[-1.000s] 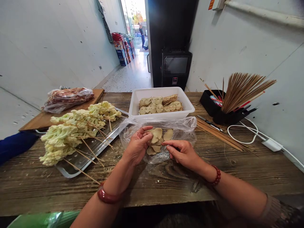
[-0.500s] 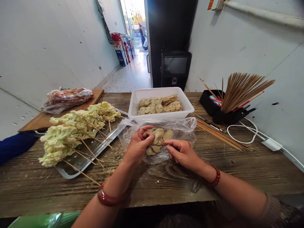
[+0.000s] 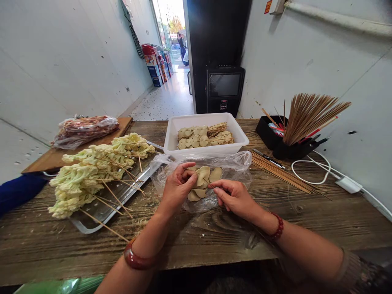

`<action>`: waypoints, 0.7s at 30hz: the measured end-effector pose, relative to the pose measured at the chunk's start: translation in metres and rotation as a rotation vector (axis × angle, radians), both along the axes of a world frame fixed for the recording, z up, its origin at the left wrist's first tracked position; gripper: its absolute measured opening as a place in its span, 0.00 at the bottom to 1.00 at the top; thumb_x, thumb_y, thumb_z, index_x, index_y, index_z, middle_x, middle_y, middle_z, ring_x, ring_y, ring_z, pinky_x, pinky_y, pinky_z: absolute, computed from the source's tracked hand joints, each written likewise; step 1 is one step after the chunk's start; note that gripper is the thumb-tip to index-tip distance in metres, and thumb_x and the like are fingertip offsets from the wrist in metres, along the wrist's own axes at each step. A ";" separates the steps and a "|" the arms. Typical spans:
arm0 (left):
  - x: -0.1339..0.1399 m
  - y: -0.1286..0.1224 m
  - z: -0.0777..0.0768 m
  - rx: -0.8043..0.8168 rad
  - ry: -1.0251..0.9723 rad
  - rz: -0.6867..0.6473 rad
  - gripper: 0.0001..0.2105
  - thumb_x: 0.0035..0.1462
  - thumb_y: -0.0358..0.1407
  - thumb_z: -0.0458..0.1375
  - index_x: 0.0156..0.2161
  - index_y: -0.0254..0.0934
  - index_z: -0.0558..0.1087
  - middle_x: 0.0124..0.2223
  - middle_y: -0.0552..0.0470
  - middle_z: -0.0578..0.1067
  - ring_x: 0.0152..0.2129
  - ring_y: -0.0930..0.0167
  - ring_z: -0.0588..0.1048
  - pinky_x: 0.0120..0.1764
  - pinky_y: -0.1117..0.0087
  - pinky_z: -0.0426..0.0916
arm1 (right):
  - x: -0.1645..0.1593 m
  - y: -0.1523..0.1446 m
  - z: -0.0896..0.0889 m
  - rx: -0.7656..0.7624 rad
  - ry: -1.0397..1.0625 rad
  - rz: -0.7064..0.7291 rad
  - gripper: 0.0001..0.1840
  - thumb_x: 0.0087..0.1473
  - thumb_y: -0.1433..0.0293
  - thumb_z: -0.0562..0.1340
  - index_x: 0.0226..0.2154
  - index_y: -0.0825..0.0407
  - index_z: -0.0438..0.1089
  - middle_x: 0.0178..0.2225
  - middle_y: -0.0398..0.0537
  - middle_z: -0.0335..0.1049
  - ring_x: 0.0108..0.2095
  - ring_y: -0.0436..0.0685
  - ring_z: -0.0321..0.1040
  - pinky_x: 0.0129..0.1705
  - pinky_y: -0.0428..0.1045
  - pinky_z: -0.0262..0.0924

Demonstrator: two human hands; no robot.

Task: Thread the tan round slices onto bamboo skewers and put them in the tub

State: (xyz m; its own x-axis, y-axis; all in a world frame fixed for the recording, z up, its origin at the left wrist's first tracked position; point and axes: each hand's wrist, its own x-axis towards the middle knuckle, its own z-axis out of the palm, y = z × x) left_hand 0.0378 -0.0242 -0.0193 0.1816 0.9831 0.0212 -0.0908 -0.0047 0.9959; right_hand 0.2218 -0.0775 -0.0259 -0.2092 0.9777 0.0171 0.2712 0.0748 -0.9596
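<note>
My left hand (image 3: 179, 185) pinches a thin, round beige slice (image 3: 202, 176) between thumb and fingers, above a clear plastic bag (image 3: 235, 163). In my right hand (image 3: 234, 195) a thin wooden skewer (image 3: 210, 183) is gripped near its end, its other part meeting the slice. How far the skewer passes through the slice I cannot tell. More beige slices (image 3: 196, 194) lie loose on the bag below. Just behind it, a white plastic tub (image 3: 206, 151) holds skewers threaded with the same slices (image 3: 196, 141).
Skewered cauliflower (image 3: 92, 163) lies on a metal tray (image 3: 116, 212) at left, beside a cutting board (image 3: 39, 160) with a bagged reddish food (image 3: 85, 130). Loose skewers (image 3: 281, 173) lie at right, near a black holder (image 3: 269, 132) full of skewers and a white cable (image 3: 329, 173).
The view has shifted slightly. Both hands keep nearly the same pose, with the slice and skewer still held close together.
</note>
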 end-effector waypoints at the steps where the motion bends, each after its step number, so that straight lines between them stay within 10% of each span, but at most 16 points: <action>1: 0.000 0.000 0.000 0.021 0.029 0.002 0.20 0.50 0.37 0.64 0.48 0.34 0.69 0.28 0.55 0.73 0.24 0.75 0.70 0.29 0.75 0.63 | 0.000 0.000 0.000 -0.007 0.003 -0.003 0.17 0.58 0.67 0.55 0.43 0.58 0.74 0.18 0.40 0.65 0.13 0.44 0.56 0.17 0.41 0.50; 11: -0.001 -0.001 0.002 0.207 0.291 0.022 0.21 0.52 0.35 0.61 0.51 0.33 0.68 0.29 0.52 0.76 0.26 0.72 0.73 0.30 0.73 0.66 | -0.001 0.001 -0.004 -0.045 0.038 -0.011 0.15 0.58 0.67 0.55 0.41 0.58 0.73 0.18 0.39 0.66 0.12 0.44 0.55 0.15 0.41 0.48; 21: -0.001 -0.002 0.005 -0.139 -0.067 -0.067 0.24 0.47 0.41 0.67 0.49 0.35 0.71 0.30 0.54 0.74 0.23 0.74 0.70 0.26 0.75 0.64 | -0.002 0.003 -0.003 -0.076 0.138 -0.001 0.11 0.58 0.64 0.57 0.36 0.56 0.69 0.18 0.38 0.66 0.11 0.43 0.55 0.15 0.40 0.47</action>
State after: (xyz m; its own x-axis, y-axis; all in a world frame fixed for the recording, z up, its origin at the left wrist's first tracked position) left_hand 0.0370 -0.0257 -0.0140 0.2496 0.9632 -0.1000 -0.1522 0.1410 0.9782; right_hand 0.2195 -0.0744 -0.0292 -0.2088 0.9775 -0.0287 0.1361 0.0000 -0.9907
